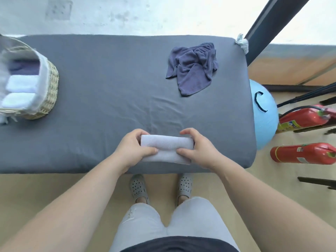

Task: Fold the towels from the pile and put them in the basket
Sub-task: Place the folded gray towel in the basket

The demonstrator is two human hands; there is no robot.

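Note:
A white towel (166, 150), folded into a narrow strip, lies near the front edge of the grey-covered table (109, 88). My left hand (133, 151) grips its left end, thumb on top and fingers curled over the far edge. My right hand (197, 150) grips the right end the same way. A crumpled dark blue towel (193, 70) lies at the back right of the table. The wicker basket (51, 84) with a white liner stands at the left edge and holds folded white and dark blue towels.
Two red fire extinguishers (303, 155) and a light blue ball (263, 113) lie on the floor right of the table. A dark metal post (272, 20) rises at the back right corner. My feet in grey clogs (138, 186) stand under the table's front edge.

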